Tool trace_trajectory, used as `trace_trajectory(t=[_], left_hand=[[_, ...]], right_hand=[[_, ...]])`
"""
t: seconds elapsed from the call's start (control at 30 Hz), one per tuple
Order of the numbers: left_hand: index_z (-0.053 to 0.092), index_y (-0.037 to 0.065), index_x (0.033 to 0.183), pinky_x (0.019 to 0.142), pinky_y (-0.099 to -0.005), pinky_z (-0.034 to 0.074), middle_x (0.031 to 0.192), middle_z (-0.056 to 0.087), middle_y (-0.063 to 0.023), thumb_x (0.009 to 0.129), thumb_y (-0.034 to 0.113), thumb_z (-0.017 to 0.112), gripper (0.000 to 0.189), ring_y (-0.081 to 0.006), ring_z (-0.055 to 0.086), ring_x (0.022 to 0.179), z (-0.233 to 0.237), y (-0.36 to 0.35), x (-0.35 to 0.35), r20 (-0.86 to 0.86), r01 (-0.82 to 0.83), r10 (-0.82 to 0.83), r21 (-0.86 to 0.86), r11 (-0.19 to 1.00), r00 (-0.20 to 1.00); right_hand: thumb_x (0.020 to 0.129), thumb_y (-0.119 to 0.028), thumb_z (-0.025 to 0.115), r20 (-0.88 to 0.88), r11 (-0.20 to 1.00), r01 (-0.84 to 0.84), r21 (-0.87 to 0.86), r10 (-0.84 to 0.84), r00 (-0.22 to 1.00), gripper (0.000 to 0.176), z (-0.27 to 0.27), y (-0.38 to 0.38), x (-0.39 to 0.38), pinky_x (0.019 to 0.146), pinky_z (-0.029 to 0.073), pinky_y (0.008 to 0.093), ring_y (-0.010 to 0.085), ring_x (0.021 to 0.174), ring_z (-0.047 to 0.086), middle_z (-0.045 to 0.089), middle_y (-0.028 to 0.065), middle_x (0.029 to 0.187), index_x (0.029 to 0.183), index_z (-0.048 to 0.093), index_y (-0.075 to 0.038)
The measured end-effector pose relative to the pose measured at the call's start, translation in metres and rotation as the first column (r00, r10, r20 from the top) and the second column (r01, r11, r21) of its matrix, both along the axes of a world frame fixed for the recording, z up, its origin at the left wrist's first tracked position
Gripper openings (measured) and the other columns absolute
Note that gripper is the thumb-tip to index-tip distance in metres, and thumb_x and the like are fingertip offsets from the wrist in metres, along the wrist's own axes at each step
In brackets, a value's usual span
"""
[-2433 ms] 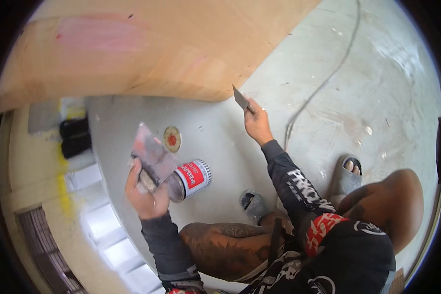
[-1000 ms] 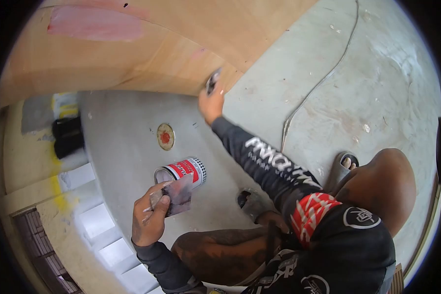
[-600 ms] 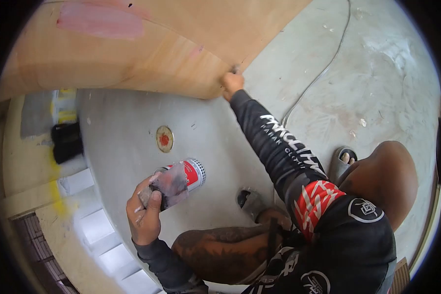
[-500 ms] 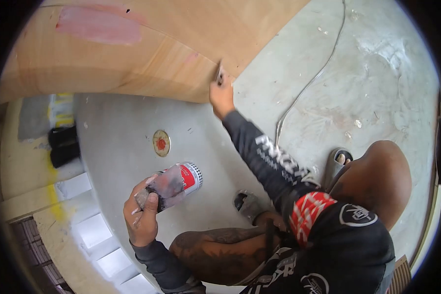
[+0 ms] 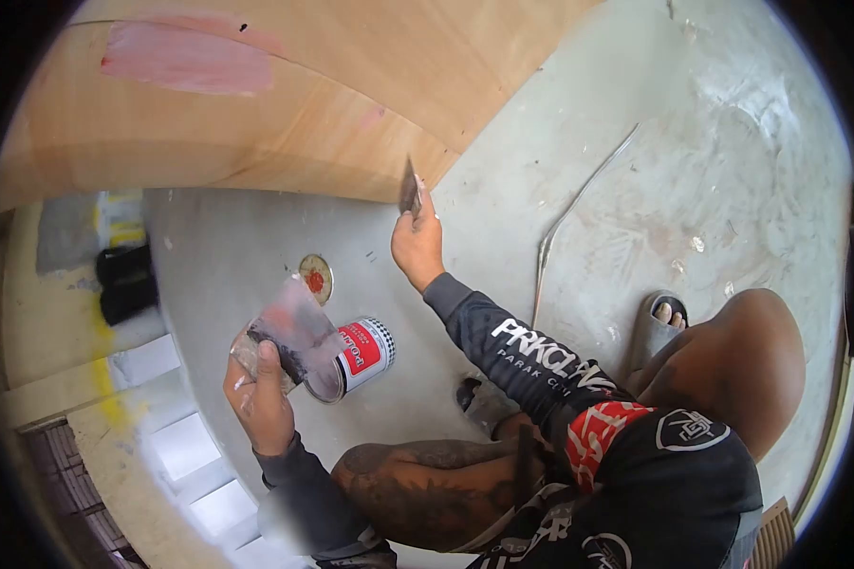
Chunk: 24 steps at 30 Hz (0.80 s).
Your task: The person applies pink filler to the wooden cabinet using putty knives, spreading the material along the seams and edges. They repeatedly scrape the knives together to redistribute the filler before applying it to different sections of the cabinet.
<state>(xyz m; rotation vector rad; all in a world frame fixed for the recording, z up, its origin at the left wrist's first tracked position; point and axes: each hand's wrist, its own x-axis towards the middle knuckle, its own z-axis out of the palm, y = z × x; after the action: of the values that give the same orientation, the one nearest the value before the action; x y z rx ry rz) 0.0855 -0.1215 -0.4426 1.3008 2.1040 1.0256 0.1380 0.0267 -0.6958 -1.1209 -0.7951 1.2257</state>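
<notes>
In my left hand (image 5: 264, 403) is a broad putty knife (image 5: 299, 322), its wide blade smeared with pink and grey filler and held tilted. Partly behind that blade, a red and white tin (image 5: 365, 351) with a checkered rim sits on the floor. My right hand (image 5: 419, 245) grips a thin scraper (image 5: 409, 188), with the blade pointing up beside the lower edge of the plywood panel (image 5: 351, 133). A patch of pink filler (image 5: 188, 55) covers part of the panel's upper left.
A round lid (image 5: 317, 275) with a red dab lies on the grey floor beyond the tin. A cable (image 5: 579, 194) runs across the floor at right. Dark objects (image 5: 126, 284) and pale blocks (image 5: 182, 446) are at left. My sandalled foot (image 5: 659, 322) is at right.
My right hand has drawn back from the panel toward me with the scraper. My left hand has moved slightly left, turning the putty knife so its blade faces up more.
</notes>
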Motion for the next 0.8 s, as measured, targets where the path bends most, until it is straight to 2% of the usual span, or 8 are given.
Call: trace_trajectory(t=[0.07, 0.17, 0.27, 0.37, 0.5, 0.6, 0.7, 0.8], left_hand=[[0.055, -0.006, 0.125, 0.098, -0.0320, 0.042, 0.115, 0.063, -0.0115, 0.097, 0.021, 0.058, 0.039, -0.0190, 0.058, 0.106, -0.002, -0.003, 0.002, 0.004, -0.018, 0.018, 0.009, 1.000, 1.000], [0.055, -0.006, 0.125, 0.097, -0.0325, 0.043, 0.115, 0.063, -0.0113, 0.097, 0.021, 0.058, 0.039, -0.0188, 0.058, 0.105, -0.001, -0.002, 0.006, -0.003, 0.015, -0.015, -0.008, 1.000, 1.000], [0.055, -0.005, 0.125, 0.096, -0.0325, 0.043, 0.115, 0.063, -0.0113, 0.097, 0.022, 0.058, 0.039, -0.0185, 0.058, 0.104, -0.001, -0.007, 0.013, -0.016, 0.027, -0.027, -0.022, 0.999, 1.000], [0.055, -0.005, 0.124, 0.095, -0.0320, 0.044, 0.113, 0.063, -0.0111, 0.096, 0.024, 0.059, 0.041, -0.0182, 0.058, 0.103, 0.000, -0.004, 0.014, -0.034, 0.024, -0.024, -0.014, 1.000, 0.999], [0.057, -0.007, 0.121, 0.091, -0.0310, 0.045, 0.107, 0.065, -0.0109, 0.095, 0.029, 0.061, 0.044, -0.0170, 0.059, 0.098, -0.001, -0.004, 0.015, -0.066, 0.023, -0.025, -0.030, 0.999, 0.997], [0.059, -0.007, 0.120, 0.089, -0.0307, 0.046, 0.104, 0.066, -0.0110, 0.095, 0.031, 0.062, 0.046, -0.0165, 0.059, 0.096, 0.002, -0.006, 0.022, -0.062, 0.033, -0.035, -0.032, 0.999, 0.997], [0.058, -0.006, 0.121, 0.091, -0.0307, 0.045, 0.107, 0.065, -0.0097, 0.095, 0.030, 0.062, 0.044, -0.0166, 0.059, 0.098, 0.004, -0.005, 0.022, -0.058, 0.039, -0.041, -0.043, 0.998, 0.997], [0.058, -0.005, 0.122, 0.093, -0.0307, 0.044, 0.108, 0.064, -0.0091, 0.095, 0.029, 0.062, 0.044, -0.0165, 0.059, 0.100, 0.005, -0.006, 0.018, -0.047, 0.028, -0.031, -0.057, 0.998, 0.998]], right_hand=[[0.082, 0.009, 0.037, 0.050, 0.998, 0.058, 0.025, -0.059, 0.997, 0.061, -0.005, -0.001, -0.009, 0.111, 0.033, 0.0412, 0.0417, 0.132, 0.041, 0.039, 0.0339, 0.142, 0.143, 0.027, 0.012], [0.081, 0.010, 0.037, 0.065, 0.989, 0.145, -0.042, -0.142, 0.988, 0.062, -0.004, 0.043, -0.027, 0.113, 0.029, 0.0412, 0.0425, 0.134, 0.037, 0.038, 0.0342, 0.141, 0.142, 0.028, 0.011], [0.080, 0.010, 0.038, 0.031, 0.927, 0.134, -0.351, -0.131, 0.991, 0.063, -0.009, 0.071, -0.036, 0.115, 0.025, 0.0425, 0.0441, 0.134, 0.032, 0.034, 0.0334, 0.141, 0.142, 0.027, 0.012], [0.078, 0.011, 0.039, -0.213, 0.905, 0.128, -0.405, -0.229, 0.950, 0.071, -0.008, 0.056, -0.042, 0.115, 0.024, 0.0397, 0.0411, 0.139, 0.028, 0.026, 0.0299, 0.147, 0.147, 0.023, 0.006], [0.079, 0.010, 0.040, 0.073, 0.956, 0.202, -0.210, -0.191, 0.979, 0.070, 0.013, 0.046, -0.034, 0.110, 0.032, 0.0432, 0.0354, 0.132, 0.040, 0.034, 0.0282, 0.143, 0.146, 0.022, 0.006], [0.079, 0.008, 0.043, 0.089, 0.941, 0.281, -0.186, -0.269, 0.959, 0.068, -0.025, 0.087, -0.047, 0.105, 0.038, 0.0416, 0.0325, 0.127, 0.046, 0.043, 0.0259, 0.137, 0.145, 0.026, 0.006], [0.079, 0.007, 0.046, -0.392, 0.797, 0.134, -0.589, -0.427, 0.815, 0.064, -0.046, 0.083, -0.061, 0.100, 0.041, 0.0378, 0.0309, 0.121, 0.051, 0.050, 0.0239, 0.130, 0.141, 0.033, 0.005], [0.079, 0.005, 0.049, -0.394, 0.825, 0.103, -0.556, -0.370, 0.841, 0.059, -0.015, 0.058, -0.018, 0.098, 0.042, 0.0345, 0.0291, 0.118, 0.054, 0.055, 0.0224, 0.127, 0.137, 0.040, 0.004]])
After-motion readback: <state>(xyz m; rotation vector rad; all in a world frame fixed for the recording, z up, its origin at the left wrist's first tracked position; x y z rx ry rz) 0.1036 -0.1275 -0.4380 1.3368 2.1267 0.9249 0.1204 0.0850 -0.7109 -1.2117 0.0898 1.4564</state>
